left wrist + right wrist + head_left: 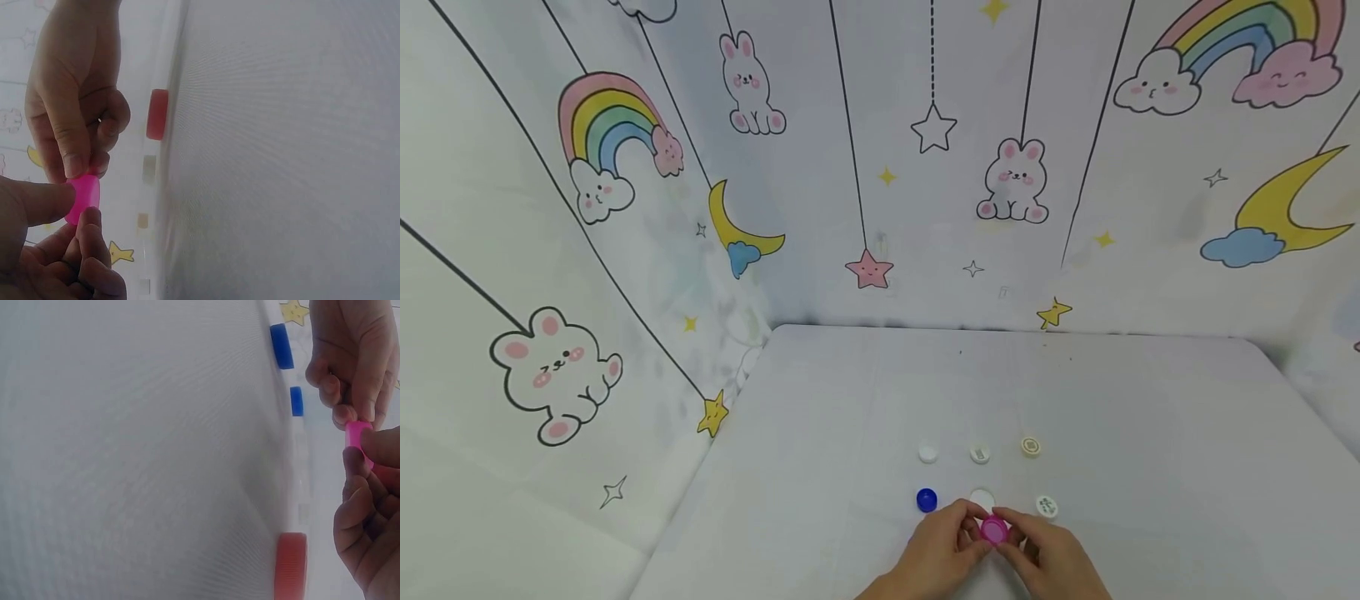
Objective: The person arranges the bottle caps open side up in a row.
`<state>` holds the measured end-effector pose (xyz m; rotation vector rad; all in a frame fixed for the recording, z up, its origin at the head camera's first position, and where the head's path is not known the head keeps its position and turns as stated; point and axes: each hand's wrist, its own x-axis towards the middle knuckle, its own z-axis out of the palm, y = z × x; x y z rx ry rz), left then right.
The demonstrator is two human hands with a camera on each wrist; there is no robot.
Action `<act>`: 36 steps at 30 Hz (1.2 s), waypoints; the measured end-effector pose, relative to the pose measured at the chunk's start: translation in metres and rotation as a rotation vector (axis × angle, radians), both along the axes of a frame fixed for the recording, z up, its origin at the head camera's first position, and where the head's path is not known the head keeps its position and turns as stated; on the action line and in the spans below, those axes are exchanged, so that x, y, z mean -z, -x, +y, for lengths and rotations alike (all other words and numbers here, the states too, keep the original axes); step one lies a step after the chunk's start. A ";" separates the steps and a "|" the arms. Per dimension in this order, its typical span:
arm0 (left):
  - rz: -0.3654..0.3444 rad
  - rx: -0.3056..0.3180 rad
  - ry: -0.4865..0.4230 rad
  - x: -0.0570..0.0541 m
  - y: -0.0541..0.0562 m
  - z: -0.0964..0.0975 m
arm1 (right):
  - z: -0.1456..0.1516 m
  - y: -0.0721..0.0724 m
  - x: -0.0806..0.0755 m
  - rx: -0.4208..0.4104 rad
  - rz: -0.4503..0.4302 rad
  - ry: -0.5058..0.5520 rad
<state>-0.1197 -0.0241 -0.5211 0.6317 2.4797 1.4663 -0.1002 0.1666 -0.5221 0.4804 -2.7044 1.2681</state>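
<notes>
Both hands pinch one bright pink bottle cap (995, 529), each from its own side. My left hand (936, 546) grips its left edge between thumb and fingertips. From the right, the fingers and thumb of my right hand (1052, 554) hold the opposite edge. In the left wrist view the pink cap (84, 199) is raised above the level of the tabletop, and the right wrist view shows the same cap (357, 439) between both hands. Just beyond the fingers lies a white cap (982, 498), partly covered by them.
A blue cap (927, 500) lies left and a white patterned cap (1047, 507) right. Farther back stand a plain white cap (928, 453), a marked white one (980, 454) and a cream one (1031, 447). Wrist views show red caps (157, 114) (291, 565) on the white tabletop (820, 400).
</notes>
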 end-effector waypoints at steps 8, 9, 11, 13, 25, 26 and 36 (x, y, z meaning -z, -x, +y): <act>0.037 -0.026 0.033 0.002 0.000 0.000 | 0.002 0.001 0.002 -0.043 -0.002 0.001; 0.042 -0.029 0.043 0.002 0.000 0.000 | 0.002 0.001 0.003 -0.043 0.003 0.001; 0.060 -0.032 0.068 0.002 -0.001 -0.001 | 0.002 0.001 0.003 -0.041 0.015 -0.002; 0.090 -0.034 0.095 0.003 -0.001 -0.001 | 0.002 0.001 0.002 -0.037 0.018 -0.009; 0.189 -0.023 0.196 0.009 -0.001 0.001 | -0.001 -0.001 0.000 0.004 -0.196 -0.087; 0.194 -0.019 0.210 0.009 -0.001 0.002 | -0.001 -0.001 0.000 -0.004 -0.196 -0.093; 0.105 -0.001 0.338 0.006 -0.002 0.006 | -0.001 0.002 0.002 -0.029 -0.291 -0.173</act>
